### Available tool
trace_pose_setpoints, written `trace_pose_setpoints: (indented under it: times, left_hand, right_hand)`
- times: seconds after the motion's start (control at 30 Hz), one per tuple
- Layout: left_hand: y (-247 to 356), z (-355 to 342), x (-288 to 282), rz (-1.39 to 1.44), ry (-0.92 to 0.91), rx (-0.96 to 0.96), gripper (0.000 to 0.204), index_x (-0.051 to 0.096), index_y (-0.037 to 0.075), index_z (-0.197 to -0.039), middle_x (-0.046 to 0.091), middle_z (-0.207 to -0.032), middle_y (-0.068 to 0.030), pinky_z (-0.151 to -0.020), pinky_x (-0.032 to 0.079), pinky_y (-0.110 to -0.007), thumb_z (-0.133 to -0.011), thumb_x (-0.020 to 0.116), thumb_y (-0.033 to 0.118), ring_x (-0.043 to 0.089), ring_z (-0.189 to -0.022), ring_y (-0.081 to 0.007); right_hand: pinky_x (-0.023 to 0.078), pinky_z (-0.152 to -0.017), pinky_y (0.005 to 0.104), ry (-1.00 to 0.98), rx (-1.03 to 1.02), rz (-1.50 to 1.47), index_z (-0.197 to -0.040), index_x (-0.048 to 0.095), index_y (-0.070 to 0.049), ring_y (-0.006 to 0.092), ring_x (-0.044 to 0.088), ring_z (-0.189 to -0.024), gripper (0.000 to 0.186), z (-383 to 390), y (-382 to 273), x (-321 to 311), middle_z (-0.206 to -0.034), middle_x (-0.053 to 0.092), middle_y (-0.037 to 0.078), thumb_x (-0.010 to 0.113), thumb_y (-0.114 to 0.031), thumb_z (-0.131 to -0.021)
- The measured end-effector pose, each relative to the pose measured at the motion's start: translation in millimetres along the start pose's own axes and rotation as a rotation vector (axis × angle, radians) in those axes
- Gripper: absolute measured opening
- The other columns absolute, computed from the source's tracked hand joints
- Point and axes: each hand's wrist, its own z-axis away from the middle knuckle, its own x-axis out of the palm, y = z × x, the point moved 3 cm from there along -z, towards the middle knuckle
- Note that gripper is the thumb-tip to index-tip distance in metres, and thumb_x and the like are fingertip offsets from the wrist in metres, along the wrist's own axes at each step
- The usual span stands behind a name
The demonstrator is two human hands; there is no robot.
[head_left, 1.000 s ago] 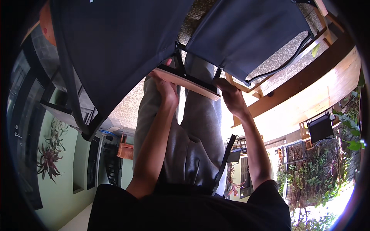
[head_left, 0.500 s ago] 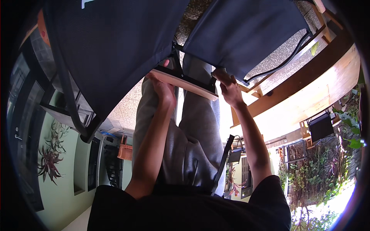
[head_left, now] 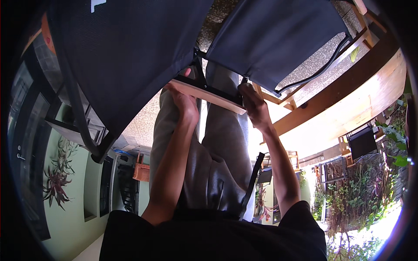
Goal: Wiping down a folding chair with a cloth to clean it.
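In front of my legs is a chair with dark fabric panels, the larger panel [head_left: 130, 48] on the left and another panel [head_left: 278, 43] on the right. A flat wooden armrest [head_left: 213, 97] lies along a black metal frame [head_left: 199, 75] between the panels. My left hand [head_left: 185, 102] grips the armrest's left end, its thumb tip showing past the wood. At the right end my right hand [head_left: 254, 104] has curled fingers against the black metal joint below the right panel. Whatever is between those fingertips is hidden.
A light wooden table [head_left: 348, 100] curves along the right side. A black tube of the chair [head_left: 80, 117] stands at the left. A dark strap-like piece [head_left: 252, 185] rises by my right thigh. Further off are a dark chair [head_left: 362, 142] and plants [head_left: 56, 182].
My right hand has shifted slightly left and turned at the wrist, its fingers now closer in around the joint. My left hand and the armrest stay where they were.
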Motion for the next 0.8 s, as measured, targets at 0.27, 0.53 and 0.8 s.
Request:
trace_pose_setpoints:
  times: [0.27,0.53,0.8]
  left_hand:
    - [0,4,6,-0.026,-0.010,-0.055,0.075,0.013,0.023,-0.158,0.044,-0.153,-0.0107,-0.119,0.024,-0.043,-0.100,0.014,0.070,0.034,-0.144,-0.0241]
    - [0,0,0,-0.001,-0.005,-0.037,0.075,0.017,0.024,-0.156,0.047,-0.150,-0.0094,-0.117,0.027,-0.043,-0.098,0.016,0.072,0.037,-0.141,-0.0238]
    - [-1,0,-1,-0.019,-0.001,-0.042,0.076,0.015,0.025,-0.157,0.047,-0.150,-0.0103,-0.117,0.028,-0.043,-0.098,0.015,0.073,0.036,-0.142,-0.0240]
  right_hand:
    - [0.055,-0.077,0.0272,0.020,0.087,-0.308,-0.139,0.050,-0.001,0.0142,0.063,-0.095,0.055,-12,43,-8,-0.124,0.061,0.010,0.070,-0.003,-0.088]
    - [0.045,-0.107,0.0416,-0.094,-0.056,0.360,-0.142,0.051,-0.007,0.0346,0.056,-0.127,0.057,-10,35,-3,-0.139,0.055,0.020,0.061,0.001,-0.086]
    - [0.053,-0.064,0.0320,-0.032,0.102,0.036,-0.142,0.053,-0.009,0.0181,0.065,-0.073,0.052,-13,15,-10,-0.109,0.068,0.011,0.050,0.004,-0.092]
